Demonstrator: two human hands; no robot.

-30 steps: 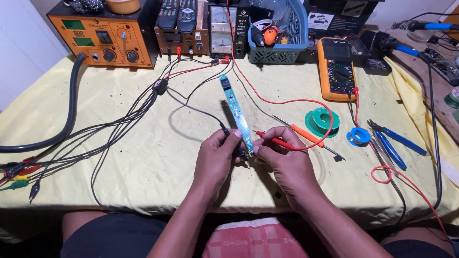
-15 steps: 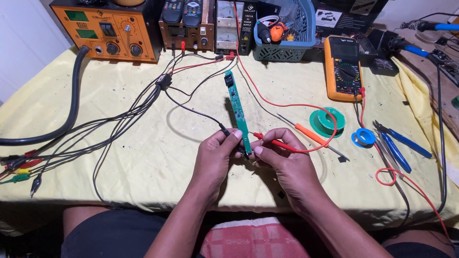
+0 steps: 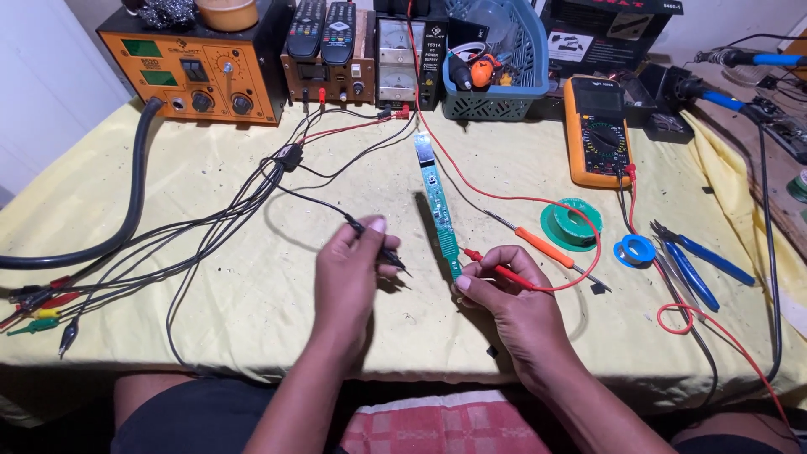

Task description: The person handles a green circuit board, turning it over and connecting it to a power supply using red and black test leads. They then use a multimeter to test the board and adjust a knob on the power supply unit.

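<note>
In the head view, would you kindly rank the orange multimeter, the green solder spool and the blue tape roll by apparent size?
1. orange multimeter
2. green solder spool
3. blue tape roll
All lie at similar depth, so the order seems safe.

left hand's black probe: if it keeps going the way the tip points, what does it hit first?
Likely the green circuit strip. The left hand holds the black probe with its tip aimed right and slightly toward the person, across bare yellow cloth. The strip's near end, held by the right hand, lies next in line; height is unclear.
</note>
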